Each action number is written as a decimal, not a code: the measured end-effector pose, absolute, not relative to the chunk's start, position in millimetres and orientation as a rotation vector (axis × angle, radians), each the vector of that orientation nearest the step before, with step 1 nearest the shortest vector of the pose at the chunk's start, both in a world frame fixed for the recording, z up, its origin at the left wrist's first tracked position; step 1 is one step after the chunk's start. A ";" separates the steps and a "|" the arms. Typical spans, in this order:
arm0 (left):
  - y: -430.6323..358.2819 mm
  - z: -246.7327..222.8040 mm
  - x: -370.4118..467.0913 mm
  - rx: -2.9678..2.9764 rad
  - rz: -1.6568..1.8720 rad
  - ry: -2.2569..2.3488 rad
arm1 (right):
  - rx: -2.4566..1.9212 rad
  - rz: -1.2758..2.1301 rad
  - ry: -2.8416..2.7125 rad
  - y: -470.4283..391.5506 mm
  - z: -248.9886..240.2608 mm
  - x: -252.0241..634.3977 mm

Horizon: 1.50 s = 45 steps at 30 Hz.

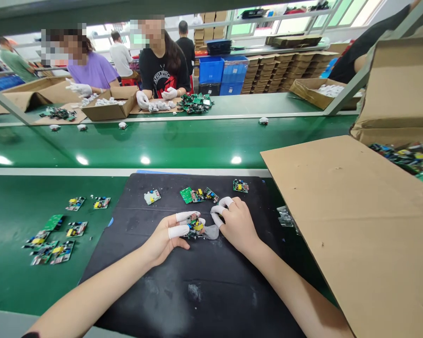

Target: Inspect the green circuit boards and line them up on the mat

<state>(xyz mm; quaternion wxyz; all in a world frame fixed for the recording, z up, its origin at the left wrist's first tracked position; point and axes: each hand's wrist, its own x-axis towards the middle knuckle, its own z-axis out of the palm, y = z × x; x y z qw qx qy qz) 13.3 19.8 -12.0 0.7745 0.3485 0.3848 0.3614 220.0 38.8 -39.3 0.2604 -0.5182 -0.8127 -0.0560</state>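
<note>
Over the black mat [232, 291] our left hand [165, 239] grasps a circuit board [197, 226], we cannot tell whether our right hand [238, 225] grips anything, and beyond the green belt [183, 145] a carton [109, 111] holds white pieces [109, 101] while an open box [396, 84] at right holds heaped boards [409, 156]

Measured from the view's centre: a flat cardboard sheet [370, 225] lies between 3 and 4 o'clock; blue crates [211, 70] stand at 12; a co-worker in purple [97, 70] is at 10, another in black [151, 61] at 11.
</note>
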 end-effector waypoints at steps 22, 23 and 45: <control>29.0 -21.3 2.4 0.597 0.751 0.615 | -1.077 0.085 -2.294 19.2 -21.7 225.4; 30.3 -22.9 1.6 0.578 0.760 0.619 | -1.066 0.072 -2.336 18.2 -23.0 224.9; 12.4 -21.6 20.0 1.053 1.071 0.609 | -1.079 0.721 -1.668 -4.8 -10.3 201.1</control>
